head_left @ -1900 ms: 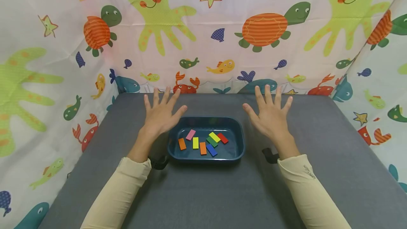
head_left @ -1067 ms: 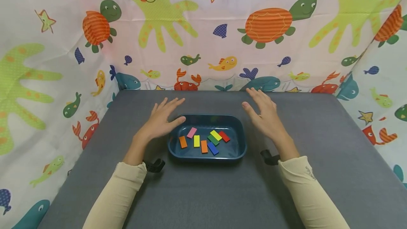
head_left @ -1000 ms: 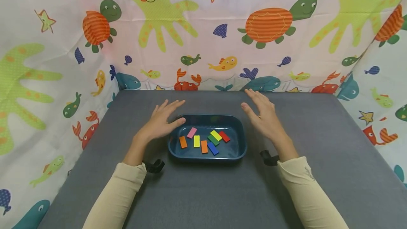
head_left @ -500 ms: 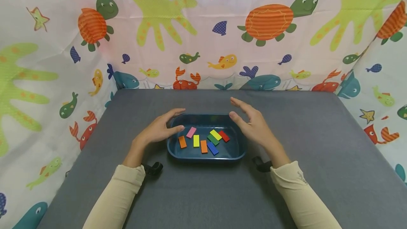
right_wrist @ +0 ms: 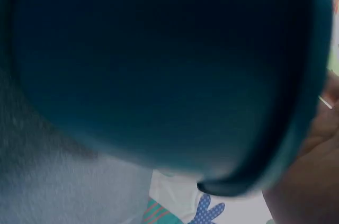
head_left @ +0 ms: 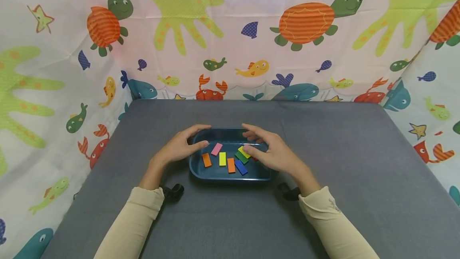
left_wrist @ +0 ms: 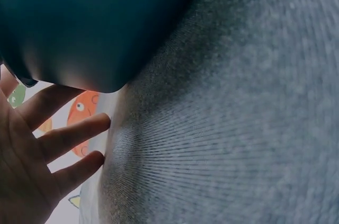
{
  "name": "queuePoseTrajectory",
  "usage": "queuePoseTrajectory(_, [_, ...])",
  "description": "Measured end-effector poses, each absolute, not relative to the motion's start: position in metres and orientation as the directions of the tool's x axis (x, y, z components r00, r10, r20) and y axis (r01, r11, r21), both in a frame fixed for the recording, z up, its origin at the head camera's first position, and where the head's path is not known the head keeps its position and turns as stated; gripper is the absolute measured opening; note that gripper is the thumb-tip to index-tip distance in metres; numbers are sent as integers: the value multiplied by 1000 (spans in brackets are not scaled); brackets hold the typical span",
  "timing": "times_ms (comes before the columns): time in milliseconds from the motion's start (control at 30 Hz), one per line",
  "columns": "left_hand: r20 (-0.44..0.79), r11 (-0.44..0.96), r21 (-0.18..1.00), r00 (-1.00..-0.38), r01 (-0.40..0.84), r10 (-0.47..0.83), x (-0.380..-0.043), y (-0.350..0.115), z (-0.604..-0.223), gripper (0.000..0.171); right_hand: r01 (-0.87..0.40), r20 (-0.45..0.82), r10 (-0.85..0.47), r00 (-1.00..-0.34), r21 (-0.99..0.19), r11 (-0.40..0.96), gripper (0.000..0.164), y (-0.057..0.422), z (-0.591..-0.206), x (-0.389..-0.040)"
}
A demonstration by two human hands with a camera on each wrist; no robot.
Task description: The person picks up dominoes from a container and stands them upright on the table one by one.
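Note:
A dark blue tray [head_left: 230, 179] holds several small flat blocks: pink [head_left: 217, 149], orange, yellow, blue [head_left: 241, 167], green [head_left: 241, 158] and red. My left hand [head_left: 176, 147] is at the tray's left end, its thumb over the rim and its fingers along the outside. In the left wrist view its fingers spread beside the tray wall [left_wrist: 90, 23]. My right hand [head_left: 276, 153] reaches over the right end, thumb and fingers apart with nothing between them. Its thumb tip overlaps the yellow block [head_left: 243, 152] and mostly hides the red one. The tray's wall [right_wrist: 159, 75] fills much of the right wrist view.
The tray stands on a grey cloth-covered table [head_left: 223, 219]. A curtain [head_left: 230, 43] printed with sea animals encloses the back and both sides. Dark straps [head_left: 174, 192] hang below both wrists.
Both hands have come down from raised, spread positions. The left has settled at the tray's left end; the right has moved left and over the tray's right part. The blocks have kept their layout.

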State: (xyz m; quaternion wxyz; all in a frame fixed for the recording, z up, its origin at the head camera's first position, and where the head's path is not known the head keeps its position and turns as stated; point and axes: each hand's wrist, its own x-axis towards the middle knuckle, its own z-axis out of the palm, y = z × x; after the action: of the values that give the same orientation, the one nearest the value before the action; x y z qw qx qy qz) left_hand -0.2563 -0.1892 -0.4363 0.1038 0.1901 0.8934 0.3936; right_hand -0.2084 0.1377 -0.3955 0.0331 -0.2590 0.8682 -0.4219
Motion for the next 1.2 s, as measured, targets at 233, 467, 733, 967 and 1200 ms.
queuePoseTrajectory(233, [-42,601,763,-910,237,412,-257,-190,-441,58,-431,83,-576,-813,-750,502,73,126,-401,-205])
queuePoseTrajectory(467, [-14,570,782,-906,254,423,-262,-190,-447,57,-429,14,-621,-784,-734,526,81,124,-406,-204])
queuePoseTrajectory(733, [-8,550,796,-904,254,428,-259,-193,-448,55,-391,-101,-620,-778,-695,604,93,122,-409,-202])
queuePoseTrajectory(967, [-13,553,796,-905,248,424,-259,-193,-447,55,-381,-144,-614,-776,-669,638,97,120,-411,-200])
queuePoseTrajectory(1200, [-5,543,801,-903,254,430,-258,-193,-447,54,-410,-135,-644,-753,-669,620,97,115,-411,-197])
